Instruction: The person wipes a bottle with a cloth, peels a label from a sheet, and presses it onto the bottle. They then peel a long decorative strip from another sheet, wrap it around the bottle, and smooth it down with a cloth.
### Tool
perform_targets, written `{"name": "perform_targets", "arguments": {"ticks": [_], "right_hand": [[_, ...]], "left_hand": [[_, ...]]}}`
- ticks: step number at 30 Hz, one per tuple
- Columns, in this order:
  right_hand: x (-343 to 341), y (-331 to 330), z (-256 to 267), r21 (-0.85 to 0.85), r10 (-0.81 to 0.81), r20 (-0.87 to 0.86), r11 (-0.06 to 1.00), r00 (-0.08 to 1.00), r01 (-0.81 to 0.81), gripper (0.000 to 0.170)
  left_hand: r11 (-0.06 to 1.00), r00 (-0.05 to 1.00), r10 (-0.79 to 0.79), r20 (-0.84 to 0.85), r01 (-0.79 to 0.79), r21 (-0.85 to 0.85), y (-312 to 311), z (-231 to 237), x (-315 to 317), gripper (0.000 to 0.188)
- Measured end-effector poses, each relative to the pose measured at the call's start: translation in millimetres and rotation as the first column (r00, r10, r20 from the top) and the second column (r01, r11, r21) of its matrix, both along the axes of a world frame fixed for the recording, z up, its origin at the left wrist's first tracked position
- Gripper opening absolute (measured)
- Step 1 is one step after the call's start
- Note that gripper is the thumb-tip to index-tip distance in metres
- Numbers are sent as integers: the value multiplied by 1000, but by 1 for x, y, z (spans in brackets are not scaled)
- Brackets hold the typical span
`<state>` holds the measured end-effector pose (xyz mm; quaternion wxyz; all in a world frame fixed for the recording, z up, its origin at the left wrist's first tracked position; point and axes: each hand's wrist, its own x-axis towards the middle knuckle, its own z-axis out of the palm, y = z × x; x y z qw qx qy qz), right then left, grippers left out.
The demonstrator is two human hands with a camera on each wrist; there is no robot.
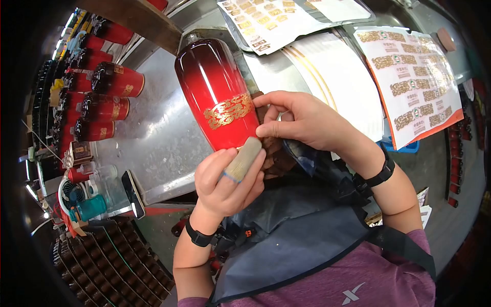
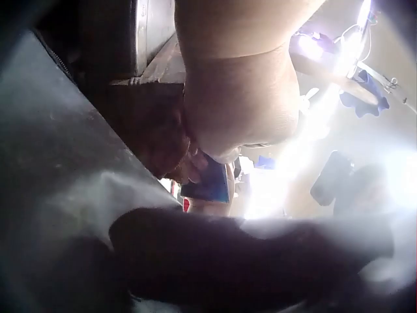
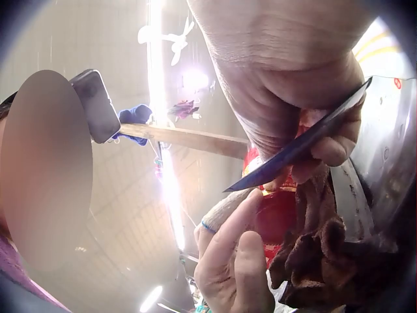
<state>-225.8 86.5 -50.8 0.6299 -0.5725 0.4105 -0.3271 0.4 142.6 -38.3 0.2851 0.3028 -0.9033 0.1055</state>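
A glossy red bottle [image 1: 209,77] with a dark shoulder lies on its side in the head view. A gold scroll-pattern decal [image 1: 228,111] crosses its lower body. My left hand [image 1: 225,179] holds the bottle's base end, and one finger wears a beige cloth finger cover [image 1: 244,159]. At the bottle's right edge, my right hand [image 1: 302,120] has its index fingertip by the decal and its thumb lower down. In the right wrist view its curled fingers hold a thin dark blade [image 3: 300,147], mostly hidden from the head camera. Brown crumpled cloth [image 3: 319,254] lies below.
White decal sheets [image 1: 414,87] with gold prints lean at the right, beside a stack of white paper [image 1: 332,77]. Several red bottles [image 1: 115,79] stand along the left. A wooden beam [image 1: 135,20] crosses behind the bottle. A phone [image 1: 133,194] sits at the metal table's left corner.
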Motion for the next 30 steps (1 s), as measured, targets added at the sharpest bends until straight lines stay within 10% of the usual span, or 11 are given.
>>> {"name": "perform_targets", "arguments": {"ticks": [8,30], "right_hand": [[0,-1,4,52,46,-14,998,999,-45,48],[0,-2,3,36,34,-28,999,999,-33,48]], "left_hand": [[946,942,325,-84,-322,48,15,-2,9,36],[972,966,170,-193,-132,196,22,-17,33,33]]}}
